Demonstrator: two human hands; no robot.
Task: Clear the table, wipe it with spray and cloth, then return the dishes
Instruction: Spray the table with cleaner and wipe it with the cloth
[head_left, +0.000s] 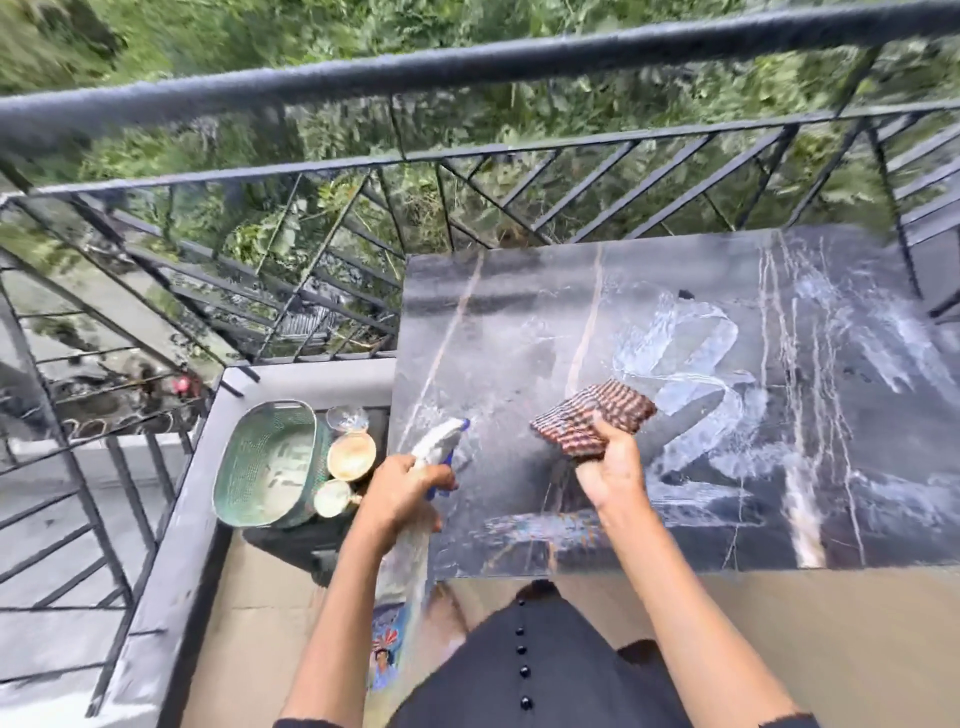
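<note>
A dark marble-patterned table (519, 322) stands against the balcony railing, its right half streaked with white wet smears (691, 358). My left hand (402, 486) grips a white spray bottle (439, 439) with a blue trigger, its nozzle over the table's left front corner. My right hand (613, 470) holds a folded brown striped cloth (592, 418) just above the table's middle front. To the table's left, on a low dark stand, sit a green mesh basket (270, 462), two cream cups (350, 454) (332, 498) and a clear glass (347, 417).
A black metal railing (467, 67) runs behind and to the left of the table, with greenery far below. A grey ledge (171, 551) borders the balcony on the left. The tan floor (779, 639) lies in front of the table, near my dark skirt.
</note>
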